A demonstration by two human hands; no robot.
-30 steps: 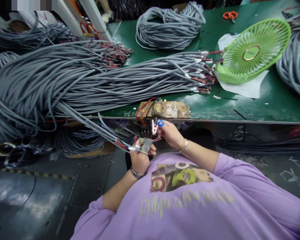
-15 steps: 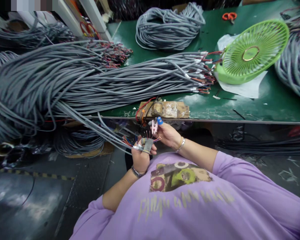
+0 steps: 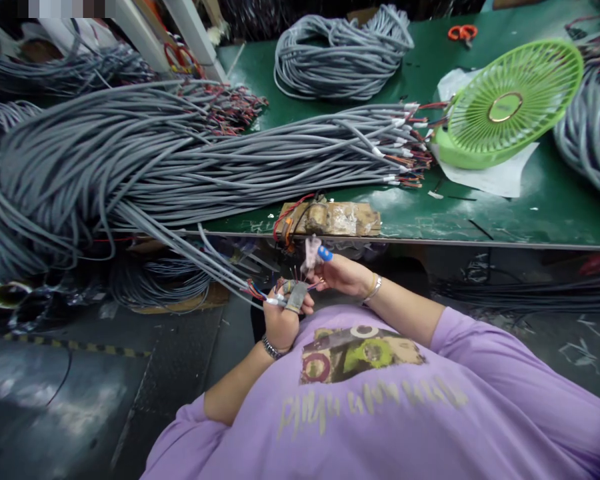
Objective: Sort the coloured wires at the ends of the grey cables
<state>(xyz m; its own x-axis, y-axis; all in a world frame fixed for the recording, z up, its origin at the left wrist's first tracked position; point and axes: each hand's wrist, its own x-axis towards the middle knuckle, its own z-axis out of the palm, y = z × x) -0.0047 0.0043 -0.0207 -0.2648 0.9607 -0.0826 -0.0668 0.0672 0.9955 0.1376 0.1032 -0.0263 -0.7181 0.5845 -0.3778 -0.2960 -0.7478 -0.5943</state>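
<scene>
My left hand (image 3: 281,319) is closed around the ends of a few grey cables (image 3: 215,267) that hang off the table edge, their thin coloured wires (image 3: 294,275) fanned upward; tape wraps one finger. My right hand (image 3: 341,273) is just right of it, pinching a small pink clip-like tool (image 3: 311,252) above those wire ends; a blue cap covers one fingertip. Both hands are held below the front edge of the green table (image 3: 530,213), close to my purple shirt.
A big bundle of grey cables (image 3: 145,160) covers the table's left half and spills over its edge. A taped brown block (image 3: 337,219) sits at the front edge. A green fan (image 3: 505,107), another cable coil (image 3: 340,57) and orange scissors (image 3: 461,31) lie farther back.
My right hand has shifted slightly right and down with the pink tool, which now looks blurred. The left hand keeps its hold on the cable ends.
</scene>
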